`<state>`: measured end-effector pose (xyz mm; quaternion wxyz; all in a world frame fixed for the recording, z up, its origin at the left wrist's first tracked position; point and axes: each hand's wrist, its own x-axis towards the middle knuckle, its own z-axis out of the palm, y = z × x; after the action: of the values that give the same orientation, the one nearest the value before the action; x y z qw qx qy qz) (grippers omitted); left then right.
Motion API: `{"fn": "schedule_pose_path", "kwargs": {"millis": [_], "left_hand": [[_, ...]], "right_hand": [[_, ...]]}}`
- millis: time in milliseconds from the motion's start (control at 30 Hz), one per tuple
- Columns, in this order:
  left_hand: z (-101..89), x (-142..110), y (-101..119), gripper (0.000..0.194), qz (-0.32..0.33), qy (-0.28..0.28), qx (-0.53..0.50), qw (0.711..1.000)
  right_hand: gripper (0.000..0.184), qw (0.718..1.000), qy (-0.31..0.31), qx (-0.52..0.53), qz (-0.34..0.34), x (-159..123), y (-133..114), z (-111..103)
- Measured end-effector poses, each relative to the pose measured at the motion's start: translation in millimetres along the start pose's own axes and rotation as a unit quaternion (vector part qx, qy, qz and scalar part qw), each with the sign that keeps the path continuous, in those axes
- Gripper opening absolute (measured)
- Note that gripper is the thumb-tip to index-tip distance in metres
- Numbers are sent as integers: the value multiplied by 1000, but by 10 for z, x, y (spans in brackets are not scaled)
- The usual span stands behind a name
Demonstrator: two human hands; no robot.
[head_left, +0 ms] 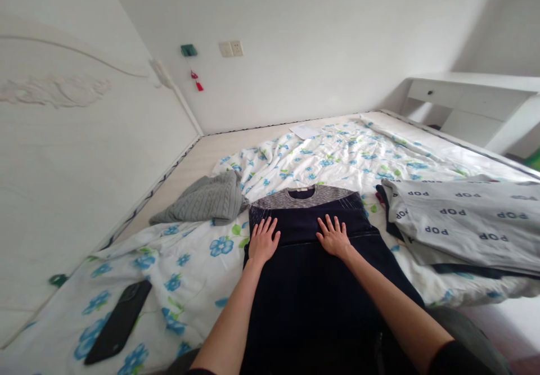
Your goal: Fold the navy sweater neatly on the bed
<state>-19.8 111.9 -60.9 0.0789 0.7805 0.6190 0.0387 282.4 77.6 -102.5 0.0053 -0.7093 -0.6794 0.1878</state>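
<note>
A dark navy sweater (320, 285) with a mottled grey yoke and round collar lies spread on the bed, its neck pointing away from me. My left hand (263, 241) rests flat on the left part of its chest, fingers spread. On the right part of the chest, my right hand (333, 236) also lies palm down with the fingers apart. Neither hand grips anything. The sleeves do not show clearly, and the lower end of the sweater fades into dark shadow near my body.
A grey cable-knit garment (206, 199) lies left of the sweater. A black phone (118, 321) is at the near left. To the right, folded clothes are stacked under a grey POP-print garment (464, 217). Beneath is a floral sheet (337, 156); a white desk (468, 102) stands beyond.
</note>
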Motion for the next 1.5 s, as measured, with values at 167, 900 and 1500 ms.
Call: {"fn": "schedule_pose_path", "kwargs": {"millis": [167, 900, 1500], "left_hand": [[86, -137, -80, 73, -24, 26, -4, 999], [143, -18, -166, 67, -8, 67, 5, 998], [347, 48, -241, 64, 12, 138, 4, 990]], "right_hand": [[80, 996, -50, 11, 68, 219, -420, -218], [81, 995, 58, 34, -70, 305, -145, -138], [69, 992, 116, 49, 9, 579, 1769, -380]]}}
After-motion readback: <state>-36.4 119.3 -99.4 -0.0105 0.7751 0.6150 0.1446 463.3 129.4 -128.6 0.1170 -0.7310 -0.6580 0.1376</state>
